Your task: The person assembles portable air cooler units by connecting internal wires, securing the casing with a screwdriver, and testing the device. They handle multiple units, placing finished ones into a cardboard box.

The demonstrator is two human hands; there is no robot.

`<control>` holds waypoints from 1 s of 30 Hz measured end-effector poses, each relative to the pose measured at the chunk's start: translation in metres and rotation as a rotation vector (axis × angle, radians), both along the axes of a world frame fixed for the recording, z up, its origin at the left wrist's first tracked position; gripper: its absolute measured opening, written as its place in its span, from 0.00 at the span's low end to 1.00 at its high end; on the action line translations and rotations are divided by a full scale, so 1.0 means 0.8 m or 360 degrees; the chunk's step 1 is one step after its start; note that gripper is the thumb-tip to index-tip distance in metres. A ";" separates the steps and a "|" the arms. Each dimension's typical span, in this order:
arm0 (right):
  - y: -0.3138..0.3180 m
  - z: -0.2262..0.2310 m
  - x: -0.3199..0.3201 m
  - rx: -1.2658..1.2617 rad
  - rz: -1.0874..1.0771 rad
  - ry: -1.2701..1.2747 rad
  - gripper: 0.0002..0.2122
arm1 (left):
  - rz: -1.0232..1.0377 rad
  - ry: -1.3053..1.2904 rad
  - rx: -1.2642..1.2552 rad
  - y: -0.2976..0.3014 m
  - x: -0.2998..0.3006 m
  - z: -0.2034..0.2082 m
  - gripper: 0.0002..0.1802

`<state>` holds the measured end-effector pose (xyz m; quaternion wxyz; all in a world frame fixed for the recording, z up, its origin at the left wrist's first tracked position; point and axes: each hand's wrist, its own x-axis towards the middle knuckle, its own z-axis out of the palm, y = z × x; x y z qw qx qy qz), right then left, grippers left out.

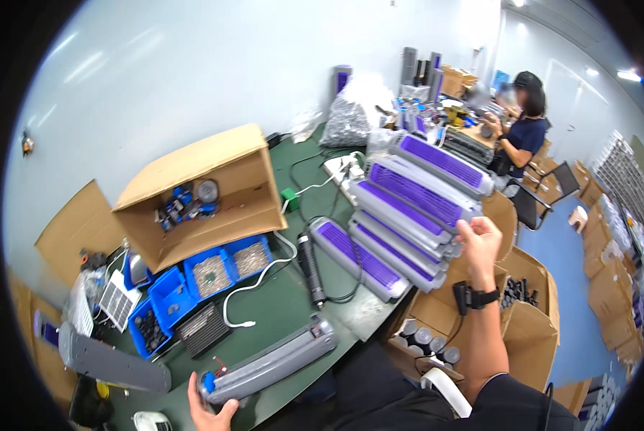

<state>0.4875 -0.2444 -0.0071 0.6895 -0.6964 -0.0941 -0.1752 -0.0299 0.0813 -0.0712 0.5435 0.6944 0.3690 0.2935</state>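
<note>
Smooth, matt-looking plastic housing [270,365]

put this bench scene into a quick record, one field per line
left hand: left hand at the near end of a gray casing; firmness of grip unclear
right hand: right hand by the right side of a stack of purple-and-gray casings; contact unclear
surface: green table
tool: black electric screwdriver, lying left of the stack
containers: blue bins beside an open cardboard box
background: person in dark top, upper right
</note>
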 end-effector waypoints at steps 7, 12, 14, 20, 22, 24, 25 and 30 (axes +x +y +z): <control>0.003 0.097 -0.106 -0.0523 0.0124 -0.0788 0.07 | 0.0277 0.0424 0.1083 -0.064 0.047 0.106 0.42; 0.010 0.153 -0.179 -0.0740 0.0597 -0.1433 0.05 | -0.0487 -0.0017 0.1387 -0.134 0.119 0.142 0.44; 0.013 0.157 -0.190 -0.0640 0.0791 -0.1516 0.06 | -0.0627 -0.0096 0.1379 -0.154 0.145 0.167 0.42; 0.037 0.116 -0.186 -0.0419 0.1117 -0.1304 0.15 | -0.0273 -0.0312 0.1389 -0.151 0.160 0.161 0.18; 0.072 0.098 -0.211 -0.0011 0.0954 -0.0925 0.27 | -0.0243 -0.0378 0.1276 -0.151 0.161 0.154 0.17; 0.089 0.079 -0.227 0.0063 0.1013 -0.0465 0.52 | -0.0130 -0.0399 0.1065 -0.148 0.155 0.158 0.17; 0.119 0.078 -0.267 0.0016 0.0799 0.0017 0.62 | -0.0086 -0.0403 0.0978 -0.146 0.156 0.160 0.17; 0.159 -0.021 -0.328 -0.0689 0.2149 0.0096 0.52 | 0.0319 -0.0548 0.0740 -0.128 0.164 0.153 0.14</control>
